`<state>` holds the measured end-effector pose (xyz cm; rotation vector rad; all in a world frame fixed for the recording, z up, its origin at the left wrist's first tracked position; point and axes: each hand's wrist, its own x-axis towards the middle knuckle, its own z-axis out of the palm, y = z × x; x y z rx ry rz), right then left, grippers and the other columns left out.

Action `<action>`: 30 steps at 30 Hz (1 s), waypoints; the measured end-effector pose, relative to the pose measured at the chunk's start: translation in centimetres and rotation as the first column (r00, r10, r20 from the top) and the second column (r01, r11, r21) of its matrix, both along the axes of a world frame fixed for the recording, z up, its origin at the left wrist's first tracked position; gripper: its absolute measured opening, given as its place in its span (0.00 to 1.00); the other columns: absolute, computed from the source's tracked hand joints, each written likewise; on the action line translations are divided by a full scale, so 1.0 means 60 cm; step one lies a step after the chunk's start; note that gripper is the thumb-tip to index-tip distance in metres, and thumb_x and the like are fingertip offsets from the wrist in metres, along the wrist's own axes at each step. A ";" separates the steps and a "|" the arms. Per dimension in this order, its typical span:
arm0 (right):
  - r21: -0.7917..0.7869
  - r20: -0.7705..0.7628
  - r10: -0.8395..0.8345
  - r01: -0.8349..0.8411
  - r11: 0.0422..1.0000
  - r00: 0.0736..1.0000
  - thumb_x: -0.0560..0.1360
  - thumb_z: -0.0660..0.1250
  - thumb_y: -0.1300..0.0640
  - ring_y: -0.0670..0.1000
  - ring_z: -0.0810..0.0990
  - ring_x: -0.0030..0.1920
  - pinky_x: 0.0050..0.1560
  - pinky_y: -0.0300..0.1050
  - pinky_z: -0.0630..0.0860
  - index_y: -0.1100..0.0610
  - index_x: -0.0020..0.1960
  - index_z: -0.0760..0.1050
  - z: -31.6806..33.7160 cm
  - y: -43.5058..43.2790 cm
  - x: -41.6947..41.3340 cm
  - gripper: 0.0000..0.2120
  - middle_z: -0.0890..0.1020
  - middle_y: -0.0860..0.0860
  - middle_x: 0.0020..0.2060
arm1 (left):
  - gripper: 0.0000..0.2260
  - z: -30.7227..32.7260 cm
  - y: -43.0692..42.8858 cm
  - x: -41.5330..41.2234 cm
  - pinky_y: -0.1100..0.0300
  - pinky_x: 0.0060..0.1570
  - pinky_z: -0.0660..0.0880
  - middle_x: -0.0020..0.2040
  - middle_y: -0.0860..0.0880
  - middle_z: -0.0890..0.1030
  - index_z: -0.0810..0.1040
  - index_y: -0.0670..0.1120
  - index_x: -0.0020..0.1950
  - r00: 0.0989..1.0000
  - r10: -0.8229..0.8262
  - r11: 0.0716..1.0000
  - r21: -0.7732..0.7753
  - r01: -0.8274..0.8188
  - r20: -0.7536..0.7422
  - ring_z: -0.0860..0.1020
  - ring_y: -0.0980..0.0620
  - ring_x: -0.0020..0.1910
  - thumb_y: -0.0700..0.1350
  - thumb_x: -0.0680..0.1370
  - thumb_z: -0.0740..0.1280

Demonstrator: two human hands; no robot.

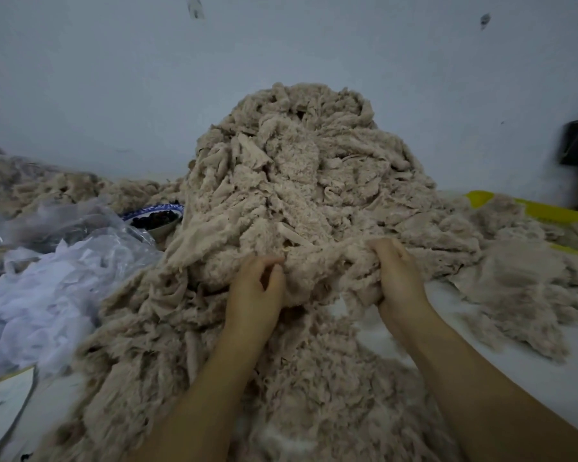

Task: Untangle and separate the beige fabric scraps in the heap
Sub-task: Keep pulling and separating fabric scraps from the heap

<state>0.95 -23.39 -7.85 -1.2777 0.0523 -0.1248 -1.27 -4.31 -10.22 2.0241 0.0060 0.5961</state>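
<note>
Beige scraps (291,181) sit gripped in left hand (256,290) and right hand (399,276), fingers (382,248) seemingly curled in.

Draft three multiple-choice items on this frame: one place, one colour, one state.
1. Where does the blue-rimmed bowl sit relative to the beige heap?
A. right of it
B. left of it
C. on top of it

2. What colour is the strip at the far right of the view?
A. yellow
B. red
C. black

3. What are the left hand and right hand doing?
A. lying flat on the table
B. holding scissors
C. each gripping the beige heap at its near side

Answers: B, the bowl peeks out beside the heap's left foot. A, a bright yellow edge shows there. C, the fingers of both hands curl into the beige material.
</note>
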 end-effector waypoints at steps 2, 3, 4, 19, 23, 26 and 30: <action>0.102 0.011 0.052 -0.052 0.993 0.999 0.81 0.62 0.58 0.48 0.69 0.22 0.21 0.41 0.67 0.53 0.35 0.65 0.007 0.003 -0.002 0.16 0.70 0.47 0.24 | 0.08 -0.003 -0.008 -0.002 0.75 0.40 0.72 0.47 0.61 0.81 0.81 0.54 0.51 0.991 -0.110 0.993 0.038 0.113 -0.073 0.78 0.66 0.45 0.50 0.83 0.63; 0.152 0.004 0.091 -0.090 0.984 0.996 0.80 0.62 0.59 0.46 0.69 0.21 0.20 0.39 0.67 0.53 0.36 0.64 0.009 0.004 -0.005 0.15 0.70 0.47 0.24 | 0.10 -0.005 -0.012 -0.004 0.74 0.39 0.71 0.41 0.62 0.81 0.80 0.55 0.47 0.984 -0.136 0.989 0.051 0.142 -0.113 0.78 0.65 0.41 0.54 0.83 0.62; 0.192 -0.002 0.148 -0.145 0.971 0.989 0.80 0.62 0.60 0.44 0.69 0.21 0.19 0.38 0.66 0.53 0.36 0.64 0.011 0.005 -0.008 0.15 0.70 0.46 0.23 | 0.13 -0.006 -0.015 -0.006 0.72 0.39 0.72 0.39 0.61 0.80 0.80 0.55 0.45 0.977 -0.146 0.988 0.029 0.152 -0.153 0.77 0.64 0.38 0.58 0.83 0.60; -0.738 0.121 0.464 -0.233 0.633 0.878 0.78 0.64 0.42 0.44 0.57 0.20 0.25 0.36 0.61 0.54 0.27 0.66 -0.017 0.015 -0.012 0.26 0.60 0.44 0.20 | 0.14 0.024 0.024 0.002 0.46 0.51 0.81 0.58 0.41 0.84 0.82 0.41 0.59 0.900 -0.375 -0.047 -0.974 0.221 0.222 0.84 0.44 0.54 0.47 0.79 0.64; -0.759 0.219 0.388 -0.094 0.645 0.895 0.78 0.62 0.38 0.45 0.58 0.22 0.27 0.40 0.61 0.58 0.29 0.65 -0.029 0.006 0.006 0.29 0.60 0.46 0.20 | 0.18 0.024 0.025 0.006 0.47 0.62 0.75 0.60 0.42 0.83 0.78 0.41 0.64 0.907 -0.337 -0.055 -0.967 0.248 0.251 0.83 0.45 0.57 0.46 0.76 0.66; -0.850 0.202 0.434 -0.063 0.523 0.878 0.74 0.59 0.31 0.43 0.68 0.27 0.30 0.35 0.63 0.45 0.33 0.67 -0.039 0.015 0.007 0.21 0.71 0.42 0.27 | 0.17 0.024 0.020 0.003 0.46 0.61 0.75 0.60 0.40 0.83 0.78 0.40 0.64 0.898 -0.384 0.009 -0.972 0.234 0.213 0.84 0.45 0.56 0.47 0.80 0.63; -0.846 0.188 0.437 -0.081 0.527 0.880 0.66 0.56 0.21 0.36 0.74 0.45 0.39 0.33 0.68 0.42 0.47 0.71 -0.042 0.028 0.003 0.27 0.74 0.39 0.46 | 0.15 0.023 0.008 -0.001 0.46 0.55 0.79 0.57 0.38 0.84 0.79 0.38 0.62 0.910 -0.415 0.326 -0.930 0.168 0.019 0.84 0.43 0.56 0.45 0.83 0.61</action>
